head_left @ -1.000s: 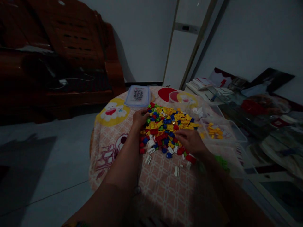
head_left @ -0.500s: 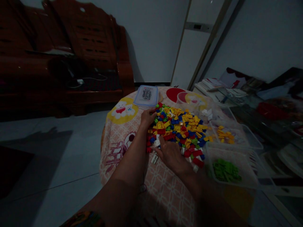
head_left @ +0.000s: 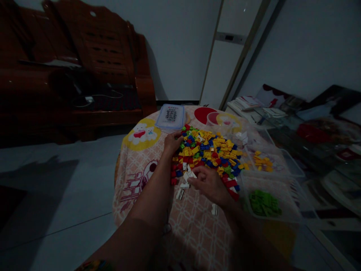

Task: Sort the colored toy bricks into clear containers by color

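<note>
A heap of mixed toy building bricks [head_left: 207, 146], red, yellow, blue, green and white, spreads over the round table. My left hand [head_left: 172, 143] rests against the heap's left edge, fingers loosely stretched and apart, with no brick visible in them. At the front of the heap, my right hand [head_left: 210, 182] pinches a white brick [head_left: 190, 175] between thumb and fingers. Just below it lie loose white bricks [head_left: 180, 193] on the tablecloth. One more white piece [head_left: 214, 209] lies by my right wrist.
At the right stand clear plastic boxes, one with green bricks [head_left: 265, 203], another with yellow bricks [head_left: 263, 162]. A blue-rimmed lid [head_left: 170, 116] lies at the back of the patterned tablecloth [head_left: 194, 226]. A cluttered glass table [head_left: 299, 150] adjoins on the right; a wooden bench [head_left: 107, 56] stands behind.
My right hand has lifted slightly off the front of the heap and now grips a white brick. More white pieces show on the cloth. My left hand has barely moved.
</note>
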A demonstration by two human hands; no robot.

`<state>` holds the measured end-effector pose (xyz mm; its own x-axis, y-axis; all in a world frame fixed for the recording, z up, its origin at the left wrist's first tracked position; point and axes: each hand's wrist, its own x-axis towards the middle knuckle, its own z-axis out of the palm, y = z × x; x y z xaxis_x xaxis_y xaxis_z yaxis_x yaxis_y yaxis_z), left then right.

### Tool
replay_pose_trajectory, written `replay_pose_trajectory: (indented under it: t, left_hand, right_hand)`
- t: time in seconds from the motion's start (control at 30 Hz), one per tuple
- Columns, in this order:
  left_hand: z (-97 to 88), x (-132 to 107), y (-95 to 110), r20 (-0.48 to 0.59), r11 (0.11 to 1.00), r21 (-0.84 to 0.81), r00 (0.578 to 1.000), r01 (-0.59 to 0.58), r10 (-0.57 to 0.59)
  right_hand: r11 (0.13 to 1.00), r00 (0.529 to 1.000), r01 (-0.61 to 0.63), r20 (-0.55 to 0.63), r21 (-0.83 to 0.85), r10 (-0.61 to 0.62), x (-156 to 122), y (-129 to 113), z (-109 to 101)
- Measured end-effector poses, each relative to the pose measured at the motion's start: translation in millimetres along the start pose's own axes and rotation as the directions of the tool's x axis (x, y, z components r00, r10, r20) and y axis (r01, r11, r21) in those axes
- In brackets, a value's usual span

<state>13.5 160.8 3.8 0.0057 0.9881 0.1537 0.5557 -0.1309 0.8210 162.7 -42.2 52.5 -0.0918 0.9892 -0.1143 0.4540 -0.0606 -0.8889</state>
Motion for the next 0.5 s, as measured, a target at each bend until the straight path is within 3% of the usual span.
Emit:
replay_pose_trajectory:
  t: [0.17, 0.3, 0.4, 0.5]
  left_hand:
    - [-0.2, -0.3, -1.1, -0.008, 1.0, -0.013, 1.0, -0.012, 0.012]
    - [-0.3, 2.1, -2.7, 0.002, 0.999, 0.043, 1.0, 0.005, -0.006]
    - [0.5, 3.7, -5.3, 0.001, 0.999, 0.05, 1.0, -0.009, 0.009]
    - [1.7, 4.7, -7.9, 0.001, 1.0, 0.024, 1.0, -0.014, 0.014]
  right_hand:
    - [0.96, 0.998, -0.03, -0.053, 0.279, 0.046, -8.4, -4.6, -26.0]
    - [0.947, 0.969, 0.018, -0.238, 0.321, 0.063, 7.9, -5.3, -68.7]
    - [0.959, 0.898, 0.035, -0.43, 0.28, 0.093, 39.2, 1.8, -109.0]
    - [0.975, 0.755, 0.003, -0.64, 0.223, 0.144, 76.2, 14.3, -146.7]
